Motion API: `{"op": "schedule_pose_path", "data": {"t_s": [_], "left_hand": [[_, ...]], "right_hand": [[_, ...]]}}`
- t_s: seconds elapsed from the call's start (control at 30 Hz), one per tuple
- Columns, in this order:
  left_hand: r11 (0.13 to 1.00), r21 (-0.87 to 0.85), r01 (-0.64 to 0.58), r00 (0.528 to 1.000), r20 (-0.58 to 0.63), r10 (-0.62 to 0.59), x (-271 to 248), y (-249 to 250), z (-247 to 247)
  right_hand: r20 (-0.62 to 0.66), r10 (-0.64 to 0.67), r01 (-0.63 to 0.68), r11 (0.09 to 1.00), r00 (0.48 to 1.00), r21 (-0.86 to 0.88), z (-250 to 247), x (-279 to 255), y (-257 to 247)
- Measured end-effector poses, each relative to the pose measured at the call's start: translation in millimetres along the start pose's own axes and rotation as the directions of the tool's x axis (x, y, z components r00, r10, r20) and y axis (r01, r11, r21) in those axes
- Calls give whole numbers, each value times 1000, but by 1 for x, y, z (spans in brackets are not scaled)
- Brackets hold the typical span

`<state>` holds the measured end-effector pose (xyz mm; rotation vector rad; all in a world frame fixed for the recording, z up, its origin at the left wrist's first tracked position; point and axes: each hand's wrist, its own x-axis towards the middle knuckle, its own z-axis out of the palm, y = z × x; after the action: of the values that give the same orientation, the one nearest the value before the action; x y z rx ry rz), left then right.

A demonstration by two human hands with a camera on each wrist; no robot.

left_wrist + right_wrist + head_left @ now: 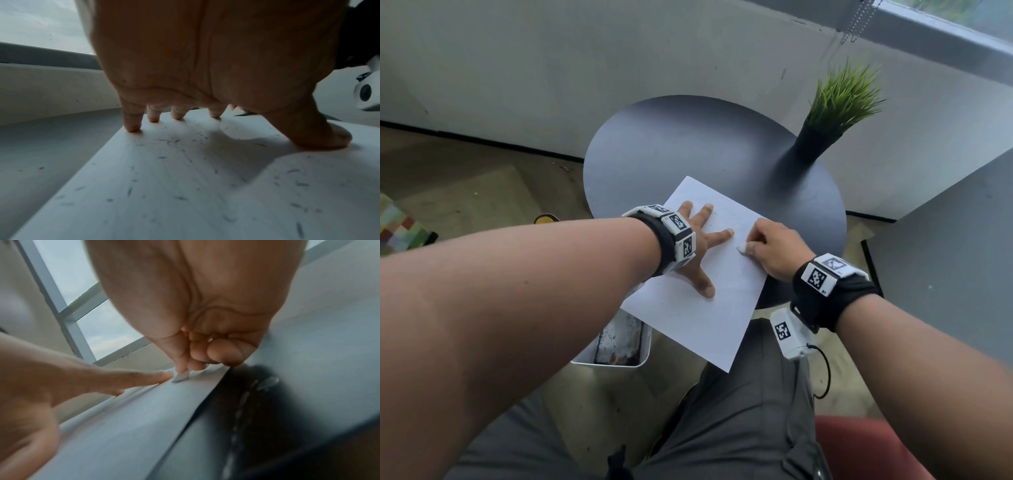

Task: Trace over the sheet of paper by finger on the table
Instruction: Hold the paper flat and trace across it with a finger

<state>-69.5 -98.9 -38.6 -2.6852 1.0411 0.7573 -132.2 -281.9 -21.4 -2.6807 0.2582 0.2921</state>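
Flat left hand (pixel 697 251) on paper (pixel 709 318)

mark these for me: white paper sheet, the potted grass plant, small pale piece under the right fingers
white paper sheet (pixel 709 322), head view, bare near part.
green grass plant in black pot (pixel 843 99), head view, blades.
small pale flat piece (pixel 180 378), right wrist view, end showing below right hand's (pixel 770 248) fingertips.
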Motion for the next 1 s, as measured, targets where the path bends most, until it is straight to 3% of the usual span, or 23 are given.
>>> {"op": "schedule_pose_path", "data": {"t_s": [0.07,0.17,0.23,0.33,0.4,0.5,0.63,0.77,0.83,0.9,0.93,1.0], "left_hand": [[1000,-1,3,1000,4,-3,0,1,0],[1000,7,3,1000,7,-3,0,0,0],[1000,-5,1,1000,-7,-1,1,1,0],[999,-36,-10,998,-57,8,-1,2,0],[999,-33,-26,995,-93,23,-5,3,2],[999,-4,-46,992,-119,46,-6,1,4],[999,13,-45,997,-64,46,-6,0,0],[999,8,-33,999,-29,34,-7,-1,1],[999,2,-37,999,-24,37,-7,-2,2],[999,-4,-40,999,-18,40,-7,-2,2],[999,-4,-39,999,-17,39,-6,-3,2],[999,1,-35,999,-13,35,-5,-3,2]], "right_hand": [[73,-64,67,997,995,-33,6,-7,-7],[352,-197,230,972,915,-54,16,-23,-22],[291,-177,198,979,940,-46,13,-18,-18],[77,-19,21,1000,997,-24,4,0,-5],[21,74,-73,997,997,-5,4,8,0],[-9,114,-114,993,993,24,7,15,0],[-61,84,-81,996,995,39,6,18,-1],[-27,-15,15,1000,1000,-18,8,9,-3],[73,-162,165,985,984,-43,10,-1,-9],[257,-275,303,950,926,-75,10,-12,-15],[293,-281,322,942,914,-98,8,-12,-14],[174,-189,213,968,966,-135,3,-3,-8]]}}
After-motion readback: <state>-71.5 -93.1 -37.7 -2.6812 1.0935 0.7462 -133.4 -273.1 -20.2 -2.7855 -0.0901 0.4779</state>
